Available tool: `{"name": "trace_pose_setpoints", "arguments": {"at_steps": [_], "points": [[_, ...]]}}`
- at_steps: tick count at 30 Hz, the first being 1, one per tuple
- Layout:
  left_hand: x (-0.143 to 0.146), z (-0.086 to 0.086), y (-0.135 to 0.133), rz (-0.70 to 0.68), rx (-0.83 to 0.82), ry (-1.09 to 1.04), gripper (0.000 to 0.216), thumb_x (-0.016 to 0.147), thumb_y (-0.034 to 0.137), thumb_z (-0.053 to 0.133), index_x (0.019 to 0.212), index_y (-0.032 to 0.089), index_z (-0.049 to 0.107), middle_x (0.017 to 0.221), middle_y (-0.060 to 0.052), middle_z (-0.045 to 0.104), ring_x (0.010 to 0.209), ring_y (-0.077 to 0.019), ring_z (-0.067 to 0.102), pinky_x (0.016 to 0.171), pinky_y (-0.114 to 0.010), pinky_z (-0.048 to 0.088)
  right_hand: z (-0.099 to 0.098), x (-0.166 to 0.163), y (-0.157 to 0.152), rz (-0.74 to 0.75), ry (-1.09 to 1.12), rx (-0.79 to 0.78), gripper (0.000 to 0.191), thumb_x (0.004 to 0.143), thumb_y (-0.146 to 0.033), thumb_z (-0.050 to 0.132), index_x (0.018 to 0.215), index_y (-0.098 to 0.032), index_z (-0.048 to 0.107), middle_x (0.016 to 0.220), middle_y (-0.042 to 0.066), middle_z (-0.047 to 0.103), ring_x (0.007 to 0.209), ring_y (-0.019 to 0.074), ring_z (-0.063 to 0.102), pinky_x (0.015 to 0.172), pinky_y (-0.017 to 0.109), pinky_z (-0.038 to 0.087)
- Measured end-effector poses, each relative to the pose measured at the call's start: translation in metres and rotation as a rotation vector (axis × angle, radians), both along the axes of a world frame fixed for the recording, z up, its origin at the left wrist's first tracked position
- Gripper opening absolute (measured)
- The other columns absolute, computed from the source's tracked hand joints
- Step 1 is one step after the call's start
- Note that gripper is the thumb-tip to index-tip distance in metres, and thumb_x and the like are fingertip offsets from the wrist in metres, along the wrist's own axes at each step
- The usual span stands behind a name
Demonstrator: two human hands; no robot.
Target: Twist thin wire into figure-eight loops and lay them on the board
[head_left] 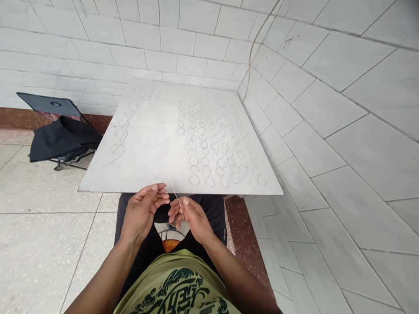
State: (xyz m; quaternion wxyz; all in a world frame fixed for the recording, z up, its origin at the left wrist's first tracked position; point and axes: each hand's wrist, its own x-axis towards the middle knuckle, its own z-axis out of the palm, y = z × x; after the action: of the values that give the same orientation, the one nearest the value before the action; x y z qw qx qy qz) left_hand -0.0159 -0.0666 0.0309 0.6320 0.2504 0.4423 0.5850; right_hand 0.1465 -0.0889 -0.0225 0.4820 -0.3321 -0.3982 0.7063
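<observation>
A thin, shiny wire [172, 185] arches up between my hands, just over the near edge of the white board [147, 144]. Pinched between thumb and fingers, one end of it is in my left hand [144, 207]. My right hand [191, 216] grips the other end, its thumb pressed on the wire and the fingers curled below. On the right half of the board lie several rows of wire pieces bent into S or figure-eight curves [206, 150]. Longer, looser curved wires [122, 126] lie along the board's left side.
Left of the board stands a folding chair [52, 104] with a dark cloth [63, 137] over it. White tiled walls [327, 113] rise behind and close on the right. A cable [251, 54] hangs in the corner. Something orange [170, 245] shows between my legs.
</observation>
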Motion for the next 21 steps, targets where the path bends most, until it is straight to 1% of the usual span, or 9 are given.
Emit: {"name": "trace_pose_setpoints", "arguments": {"at_steps": [2, 3, 5, 7, 12, 15, 17, 21], "points": [[0.002, -0.003, -0.004, -0.008, 0.000, 0.004, 0.027, 0.080, 0.036, 0.088, 0.094, 0.013, 0.082, 0.092, -0.008, 0.076, 0.077, -0.0157, 0.071, 0.072, -0.028, 0.062, 0.003, -0.001, 0.000, 0.009, -0.015, 0.005, 0.035, 0.100, -0.052, 0.063, 0.104, -0.018, 0.067, 0.080, 0.004, 0.072, 0.061, 0.0139, 0.067, 0.049, 0.023, 0.048], [0.003, -0.004, -0.005, -0.009, 0.002, 0.011, 0.027, 0.080, 0.036, 0.088, 0.095, 0.014, 0.082, 0.093, -0.009, 0.076, 0.077, -0.0162, 0.072, 0.071, -0.028, 0.062, 0.005, -0.001, -0.001, 0.009, -0.026, 0.008, 0.032, 0.099, -0.049, 0.066, 0.102, -0.018, 0.067, 0.075, 0.002, 0.071, 0.057, 0.0127, 0.064, 0.049, 0.022, 0.047], [0.003, -0.006, -0.008, -0.019, 0.003, 0.037, 0.027, 0.081, 0.036, 0.087, 0.096, 0.014, 0.082, 0.094, -0.008, 0.076, 0.078, -0.0165, 0.072, 0.072, -0.029, 0.062, 0.006, 0.001, -0.001, 0.005, -0.049, 0.008, 0.030, 0.100, -0.048, 0.065, 0.100, -0.018, 0.067, 0.067, -0.001, 0.068, 0.051, 0.0114, 0.061, 0.048, 0.022, 0.046], [0.000, -0.007, -0.010, -0.034, 0.004, 0.081, 0.028, 0.082, 0.036, 0.086, 0.100, 0.014, 0.081, 0.091, -0.007, 0.075, 0.077, -0.0158, 0.071, 0.072, -0.028, 0.061, 0.007, 0.004, -0.002, 0.004, -0.090, 0.008, 0.032, 0.103, -0.049, 0.059, 0.102, -0.018, 0.068, 0.063, -0.002, 0.068, 0.049, 0.0113, 0.061, 0.048, 0.022, 0.045], [-0.011, -0.013, -0.009, -0.057, 0.045, 0.279, 0.035, 0.086, 0.039, 0.082, 0.113, 0.016, 0.079, 0.084, -0.004, 0.073, 0.069, -0.0139, 0.068, 0.065, -0.026, 0.058, 0.008, 0.015, 0.000, 0.015, -0.233, 0.051, 0.038, 0.104, -0.051, 0.055, 0.110, -0.017, 0.070, 0.063, -0.002, 0.069, 0.047, 0.0108, 0.061, 0.047, 0.022, 0.042], [-0.018, -0.014, -0.007, -0.108, 0.048, 0.373, 0.039, 0.088, 0.043, 0.079, 0.117, 0.017, 0.077, 0.076, -0.003, 0.072, 0.062, -0.0142, 0.065, 0.059, -0.027, 0.057, 0.008, 0.018, 0.001, 0.015, -0.293, 0.072, 0.039, 0.105, -0.052, 0.052, 0.112, -0.017, 0.070, 0.063, -0.002, 0.069, 0.047, 0.0107, 0.061, 0.048, 0.022, 0.042], [-0.021, -0.015, -0.007, -0.133, 0.047, 0.403, 0.039, 0.089, 0.045, 0.077, 0.116, 0.017, 0.077, 0.073, -0.003, 0.072, 0.059, -0.0151, 0.065, 0.055, -0.027, 0.055, 0.008, 0.020, 0.002, 0.010, -0.350, 0.100, 0.041, 0.105, -0.052, 0.050, 0.114, -0.017, 0.070, 0.064, -0.002, 0.069, 0.048, 0.0103, 0.061, 0.050, 0.022, 0.043], [-0.026, -0.015, -0.009, -0.138, 0.044, 0.445, 0.036, 0.088, 0.045, 0.077, 0.110, 0.016, 0.080, 0.072, -0.004, 0.071, 0.058, -0.0152, 0.063, 0.053, -0.027, 0.053, 0.008, 0.024, 0.002, 0.007, -0.479, 0.180, 0.041, 0.105, -0.051, 0.050, 0.118, -0.018, 0.071, 0.068, -0.002, 0.069, 0.054, 0.0099, 0.060, 0.055, 0.022, 0.047]]}}
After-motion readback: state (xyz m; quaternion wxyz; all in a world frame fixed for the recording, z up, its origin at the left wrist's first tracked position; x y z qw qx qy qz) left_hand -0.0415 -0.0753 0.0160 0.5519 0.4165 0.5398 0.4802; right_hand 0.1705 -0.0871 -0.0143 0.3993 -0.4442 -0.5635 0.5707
